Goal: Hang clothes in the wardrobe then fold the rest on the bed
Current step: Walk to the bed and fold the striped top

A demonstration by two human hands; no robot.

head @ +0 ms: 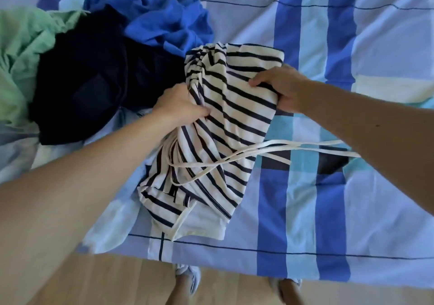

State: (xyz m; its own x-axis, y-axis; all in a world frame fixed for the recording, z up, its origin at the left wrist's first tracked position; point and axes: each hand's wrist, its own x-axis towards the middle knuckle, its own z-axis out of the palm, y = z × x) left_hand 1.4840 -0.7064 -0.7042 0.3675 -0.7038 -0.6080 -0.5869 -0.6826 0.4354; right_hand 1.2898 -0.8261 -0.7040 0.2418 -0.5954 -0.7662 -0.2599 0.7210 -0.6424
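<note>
A white garment with dark stripes [230, 107] and thin white straps lies bunched in the middle of the bed [352, 199]. My left hand [180, 106] grips its gathered left side. My right hand [281, 88] holds its right edge, fingers curled over the cloth. The straps trail off to the right across the cover. The lower part of the garment spreads toward the bed's near edge.
A pile of clothes lies at the back left: a black garment [89, 79], a blue one [169, 20] and a light green one [21, 53]. The bed has a blue checked cover. Wooden floor [105, 281] and my feet show below the bed edge.
</note>
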